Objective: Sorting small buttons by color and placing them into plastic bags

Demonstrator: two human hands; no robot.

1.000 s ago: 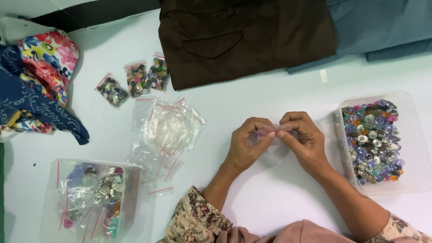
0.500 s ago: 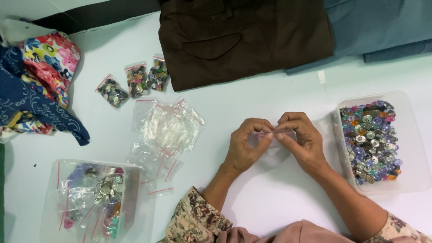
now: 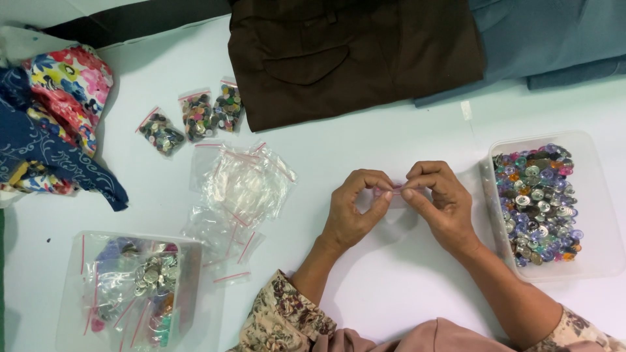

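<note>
Both hands pinch one small clear bag (image 3: 393, 193) at table centre: left hand (image 3: 352, 207) closed on its left edge, right hand (image 3: 438, 203) on its right. The button tray (image 3: 600, 195) sits at three o'clock. Best, I'd say, to press the pink strip evenly along.

left hand (image 3: 352, 212) pinched grip | right hand (image 3: 440, 205) pinched grip | fingertips meeting
</note>
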